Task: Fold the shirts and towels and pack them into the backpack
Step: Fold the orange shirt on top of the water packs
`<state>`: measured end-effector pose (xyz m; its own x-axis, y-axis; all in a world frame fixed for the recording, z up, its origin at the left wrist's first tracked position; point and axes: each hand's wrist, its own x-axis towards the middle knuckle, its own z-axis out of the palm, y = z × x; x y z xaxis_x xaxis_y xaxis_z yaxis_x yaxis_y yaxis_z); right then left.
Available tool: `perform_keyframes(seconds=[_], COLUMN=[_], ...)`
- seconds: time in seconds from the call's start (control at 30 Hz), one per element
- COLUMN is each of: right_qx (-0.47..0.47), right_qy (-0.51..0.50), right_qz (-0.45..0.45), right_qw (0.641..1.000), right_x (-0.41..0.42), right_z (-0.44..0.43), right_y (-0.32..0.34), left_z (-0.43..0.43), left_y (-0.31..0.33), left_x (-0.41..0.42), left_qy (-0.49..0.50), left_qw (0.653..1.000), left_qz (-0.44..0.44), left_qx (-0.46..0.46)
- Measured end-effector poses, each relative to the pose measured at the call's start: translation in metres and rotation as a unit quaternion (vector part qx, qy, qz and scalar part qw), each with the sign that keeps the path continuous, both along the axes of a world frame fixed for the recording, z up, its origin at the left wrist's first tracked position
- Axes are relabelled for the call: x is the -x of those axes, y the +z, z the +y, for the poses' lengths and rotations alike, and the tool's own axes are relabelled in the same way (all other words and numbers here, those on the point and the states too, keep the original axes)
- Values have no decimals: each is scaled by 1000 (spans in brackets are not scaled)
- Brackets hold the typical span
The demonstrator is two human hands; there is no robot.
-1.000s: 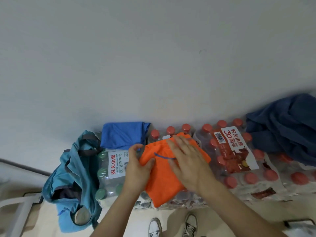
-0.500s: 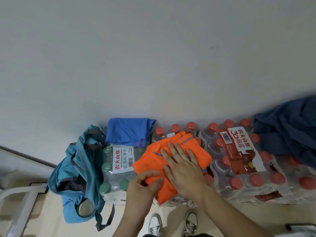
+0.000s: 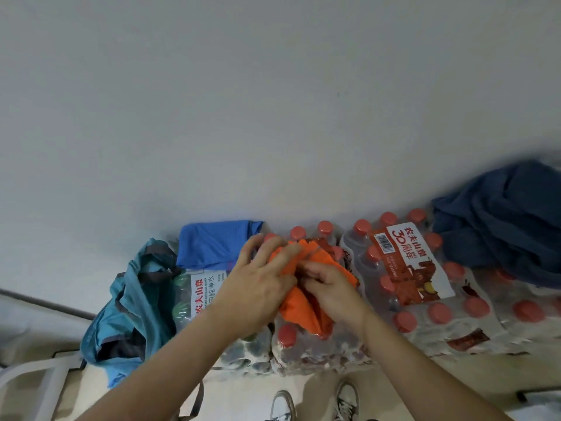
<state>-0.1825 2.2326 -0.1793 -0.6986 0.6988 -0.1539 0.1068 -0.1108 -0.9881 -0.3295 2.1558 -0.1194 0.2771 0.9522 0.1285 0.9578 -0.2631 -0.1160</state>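
Orange cloth (image 3: 296, 309), left hand (image 3: 258, 284) flat, right hand (image 3: 334, 291) pinching

Bottle packs (image 3: 425, 317) against wall, bearing: folded blue cloth (image 3: 209, 247), orange cloth (image 3: 300, 311), navy heap (image 3: 510, 226). Backpack (image 3: 136, 305) at left end.

A plain pale wall (image 3: 273, 101) fills most of the view, evenly lit. Below it are a beige floor (image 3: 455, 385) and a white rail (image 3: 30, 373).

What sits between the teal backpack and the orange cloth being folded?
In the head view, a shrink-wrapped pack of green-capped water bottles lies between the backpack and the orange cloth, with a folded blue cloth on its far end.
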Motion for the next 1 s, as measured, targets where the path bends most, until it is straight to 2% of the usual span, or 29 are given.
perform_keyframes(seconds=[0.07, 0.1, 0.13, 0.2, 0.27, 0.3, 0.33, 0.43, 0.53, 0.6, 0.67, 0.77, 0.83, 1.0], right_qx=[130, 139, 95, -87, -238, -265, -282, -315, -263, -243, -266, -297, -279, -265], right_qy=[-121, -162, -169, -69, 47, 56, 32, -66, -46, -16, -10, -9, -19, -39], right_qz=[69, 75, 44, -116, -304, -347, -351, -252, -197, -214, -229, -270, -300, -351], right_qw=[982, 974, 980, 987, 921, 898, 892, 913, 943, 946, 936, 916, 912, 897], right_x=[-8, -15, -24, -40, -48, -48, -47, -49, -57, -59, -58, -50, -45, -31], right_z=[5, 6, 3, -5, -20, -29, -34, -32, -17, -10, -2, 8, 16, 26], right_y=[13, 18, 27, 37, 37, 34, 27, 12, 9, 10, 11, 16, 18, 17], left_z=[12, 16, 20, 25, 32, 36, 39, 39, 32, 34, 34, 32, 32, 39], left_y=[1, -1, -4, -9, -12, -14, -13, -13, -8, -4, -5, -10, -15, -28], left_x=[0, -1, -2, -6, -10, -12, -16, -24, -21, -14, -9, -4, -1, -3], left_qy=[-37, -51, -64, -78, -77, -77, -79, -91, -44, 25, 63, 121, 152, 229], left_qw=[996, 992, 988, 983, 981, 981, 979, 979, 970, 929, 908, 904, 898, 900], left_qz=[28, 35, 35, 13, 17, 24, 33, 25, -72, -168, -216, -260, -293, -294], left_qx=[72, 111, 137, 165, 175, 179, 182, 182, 230, 329, 352, 317, 290, 225])
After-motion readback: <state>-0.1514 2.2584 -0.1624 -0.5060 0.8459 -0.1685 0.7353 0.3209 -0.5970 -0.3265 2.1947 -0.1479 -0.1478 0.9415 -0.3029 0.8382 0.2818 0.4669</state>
